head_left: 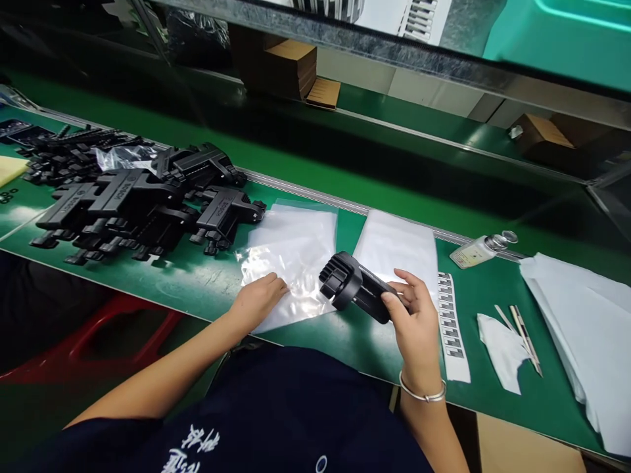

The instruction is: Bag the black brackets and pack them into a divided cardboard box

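You see even overhead light glaring off the clear plastic bag [290,259], a dim background under the shelf, and wide-angle bending at the edges.

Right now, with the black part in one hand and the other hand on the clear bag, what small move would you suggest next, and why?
Probably pinch the near edge of the clear plastic bag with the left hand to lift it open. The bag lies flat on the green table, while the right hand holds the black part just beside it, ribbed end toward the bag.
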A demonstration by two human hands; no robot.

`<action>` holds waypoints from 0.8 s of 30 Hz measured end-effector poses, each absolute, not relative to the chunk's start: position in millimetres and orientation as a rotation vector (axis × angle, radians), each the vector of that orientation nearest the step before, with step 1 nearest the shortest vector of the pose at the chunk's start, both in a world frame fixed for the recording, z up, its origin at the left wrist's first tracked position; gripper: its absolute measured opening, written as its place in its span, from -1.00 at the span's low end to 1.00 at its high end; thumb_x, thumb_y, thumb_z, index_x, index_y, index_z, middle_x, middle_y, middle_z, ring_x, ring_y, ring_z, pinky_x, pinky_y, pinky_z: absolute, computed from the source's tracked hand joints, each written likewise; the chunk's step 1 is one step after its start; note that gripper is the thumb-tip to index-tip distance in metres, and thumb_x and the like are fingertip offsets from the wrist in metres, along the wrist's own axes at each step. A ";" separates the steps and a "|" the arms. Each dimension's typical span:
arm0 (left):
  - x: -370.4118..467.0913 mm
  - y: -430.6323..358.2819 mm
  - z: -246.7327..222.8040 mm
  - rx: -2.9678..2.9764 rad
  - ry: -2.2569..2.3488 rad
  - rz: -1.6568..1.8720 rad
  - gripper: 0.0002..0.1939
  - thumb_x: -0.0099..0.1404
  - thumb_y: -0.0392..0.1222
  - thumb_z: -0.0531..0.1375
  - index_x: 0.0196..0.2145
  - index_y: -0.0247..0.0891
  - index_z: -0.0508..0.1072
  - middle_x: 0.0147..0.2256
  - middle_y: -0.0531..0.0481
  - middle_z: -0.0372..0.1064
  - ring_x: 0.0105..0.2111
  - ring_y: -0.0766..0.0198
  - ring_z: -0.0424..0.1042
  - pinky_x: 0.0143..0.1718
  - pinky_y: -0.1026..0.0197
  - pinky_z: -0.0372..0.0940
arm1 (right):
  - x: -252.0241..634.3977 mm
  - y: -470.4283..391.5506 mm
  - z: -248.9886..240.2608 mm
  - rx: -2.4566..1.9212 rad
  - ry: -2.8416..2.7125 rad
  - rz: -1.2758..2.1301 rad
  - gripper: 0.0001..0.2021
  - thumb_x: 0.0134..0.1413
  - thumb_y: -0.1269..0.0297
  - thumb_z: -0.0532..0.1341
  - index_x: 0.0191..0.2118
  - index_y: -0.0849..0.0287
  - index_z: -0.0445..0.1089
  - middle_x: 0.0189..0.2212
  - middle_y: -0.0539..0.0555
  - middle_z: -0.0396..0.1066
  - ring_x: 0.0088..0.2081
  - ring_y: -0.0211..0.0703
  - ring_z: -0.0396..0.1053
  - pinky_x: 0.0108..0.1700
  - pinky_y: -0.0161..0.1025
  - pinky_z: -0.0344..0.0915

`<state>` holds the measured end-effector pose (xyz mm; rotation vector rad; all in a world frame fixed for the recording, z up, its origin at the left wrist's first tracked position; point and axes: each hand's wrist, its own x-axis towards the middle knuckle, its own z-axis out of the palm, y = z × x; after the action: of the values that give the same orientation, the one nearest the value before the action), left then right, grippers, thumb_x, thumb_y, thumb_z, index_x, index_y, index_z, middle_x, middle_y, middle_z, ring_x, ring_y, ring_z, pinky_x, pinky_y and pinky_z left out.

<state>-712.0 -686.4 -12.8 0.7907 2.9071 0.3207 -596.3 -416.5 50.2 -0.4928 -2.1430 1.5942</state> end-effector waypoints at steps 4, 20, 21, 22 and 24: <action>-719.4 -678.6 -13.0 0.683 2.807 0.355 -0.71 0.37 -0.03 -0.05 -0.43 -0.19 0.28 -0.54 0.03 0.31 -0.48 0.17 0.38 -0.47 0.24 0.11 | -601.9 -423.4 52.7 -0.496 -2.125 1.663 -0.53 0.01 0.07 0.31 0.05 0.08 0.33 -0.24 0.10 0.45 -0.28 -0.11 0.45 -0.31 -0.20 0.42; -736.0 -679.6 8.1 0.900 2.884 0.582 -0.73 0.30 -0.27 -0.04 -0.19 -0.20 0.44 -0.26 -0.09 0.47 -0.23 0.12 0.48 -0.30 0.20 0.33 | -611.7 -404.4 -10.3 -0.081 -2.066 1.602 -0.37 0.10 -0.19 0.12 0.17 0.10 0.15 -0.10 0.23 0.38 -0.11 0.01 0.44 -0.19 -0.08 0.42; -736.0 -677.4 4.5 0.878 2.946 0.612 -0.71 0.31 -0.27 -0.05 -0.16 -0.20 0.44 -0.23 -0.10 0.47 -0.19 0.11 0.48 -0.28 0.19 0.33 | -611.0 -403.2 -16.5 -0.099 -2.094 1.574 -0.38 0.15 -0.17 0.06 0.21 0.08 0.09 -0.08 0.24 0.37 -0.11 0.00 0.45 -0.22 -0.09 0.42; -736.5 -676.0 1.5 0.845 2.988 0.643 -0.70 0.32 -0.27 -0.05 -0.12 -0.20 0.43 -0.21 -0.11 0.47 -0.18 0.10 0.48 -0.27 0.19 0.33 | -610.0 -402.5 -21.5 -0.105 -2.135 1.533 -0.41 0.20 -0.13 -0.01 0.25 0.05 0.03 -0.07 0.24 0.37 -0.12 -0.01 0.45 -0.24 -0.10 0.42; -738.0 -674.8 -2.4 0.818 2.963 0.664 -0.68 0.31 -0.26 -0.04 -0.07 -0.19 0.41 -0.16 -0.09 0.48 -0.20 0.10 0.49 -0.29 0.18 0.34 | -607.6 -401.7 -28.4 -0.070 -2.229 1.423 -0.43 0.26 -0.07 -0.12 0.30 0.03 -0.09 -0.05 0.26 0.36 -0.14 -0.02 0.46 -0.24 -0.07 0.41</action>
<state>-738.0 -674.8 -2.4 0.8181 2.9630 0.6640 -607.6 -401.7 -28.4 -0.0700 -2.2291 1.4226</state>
